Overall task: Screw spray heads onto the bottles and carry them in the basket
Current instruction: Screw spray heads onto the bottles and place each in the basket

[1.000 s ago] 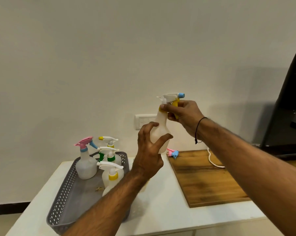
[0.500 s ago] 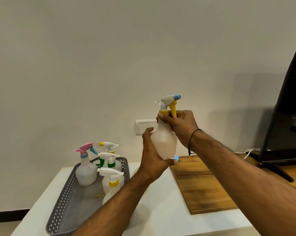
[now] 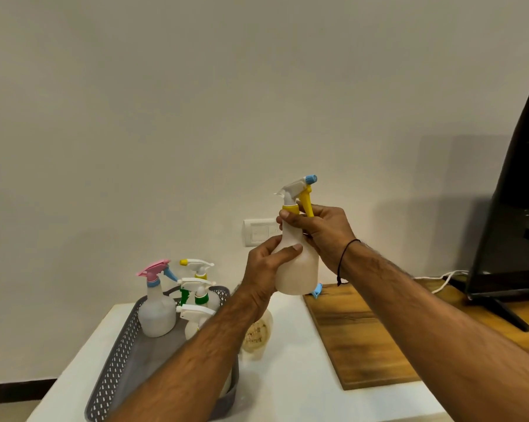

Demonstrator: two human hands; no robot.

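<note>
Bottle up in both hands, above the white table (image 3: 287, 376).
Grey basket (image 3: 117, 357) near left w/ capped bottles, my left forearm hiding part; wooden board (image 3: 363, 339) right, TV (image 3: 513, 208) far right. Vs 0.5 s ago: bottle held slightly lower. My left hand (image 3: 269, 269) grips the translucent bottle (image 3: 299, 269) body; right hand (image 3: 324, 229) clamps the neck under the yellow-trigger spray head (image 3: 298, 193).

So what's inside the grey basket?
The grey basket holds four spray bottles with heads on, one pink-topped. The left forearm hides its near right part.
</note>
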